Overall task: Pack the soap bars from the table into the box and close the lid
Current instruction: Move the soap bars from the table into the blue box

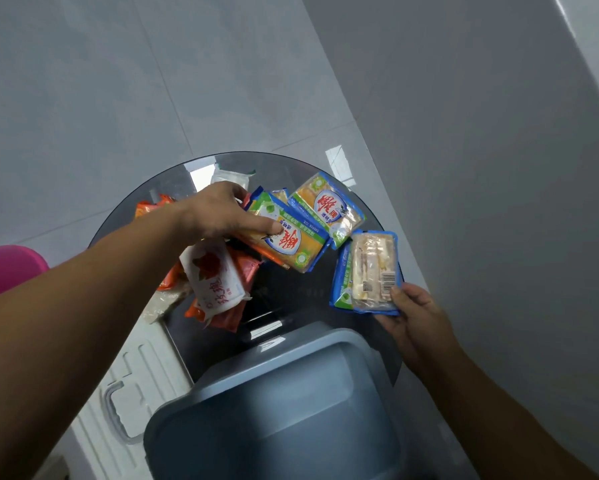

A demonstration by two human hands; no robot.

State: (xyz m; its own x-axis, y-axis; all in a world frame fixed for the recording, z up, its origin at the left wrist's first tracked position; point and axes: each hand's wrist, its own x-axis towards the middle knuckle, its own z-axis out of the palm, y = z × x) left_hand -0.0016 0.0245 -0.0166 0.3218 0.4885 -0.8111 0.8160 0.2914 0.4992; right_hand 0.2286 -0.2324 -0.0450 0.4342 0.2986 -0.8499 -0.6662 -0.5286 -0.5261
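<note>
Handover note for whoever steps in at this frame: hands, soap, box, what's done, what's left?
Left hand grips a yellow soap pack atop the pile on the table.
Right hand holds a blue-edged pack at the table's near edge.
Grey box stands open; no soap visible inside.
Done: nothing packed yet.
Left: pack every bar, then close it.

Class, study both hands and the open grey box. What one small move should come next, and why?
Probably the right hand should lower its barcode-side-up soap pack into the grey box: that pack is already gripped and nearest the open box, while the left hand pinches a yellow pack farther off on the table.
</note>
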